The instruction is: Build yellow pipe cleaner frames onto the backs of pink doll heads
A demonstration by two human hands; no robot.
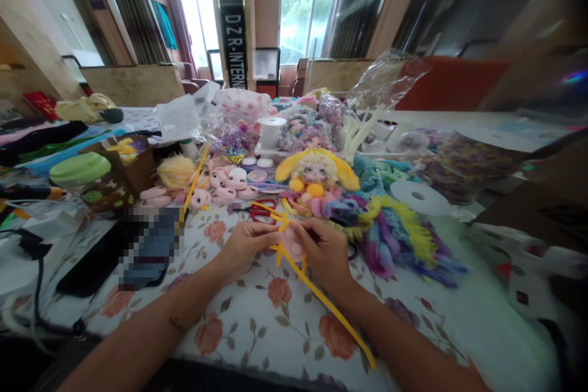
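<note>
Holding: one pale pink, rounded piece between my hands, above floral white cloth; my left hand pinching thin yellow strips, my right hand grasping the piece's edge, apparently for steadiness; red-handled scissors (laid handy, presumably) just beyond.

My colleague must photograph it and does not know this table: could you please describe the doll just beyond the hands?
Start from the flowered tablecloth and find the right hand above it. Just beyond this hand is the doll. Unlike the pink doll faces to its left, it has long, drooping yellow ears.
</note>
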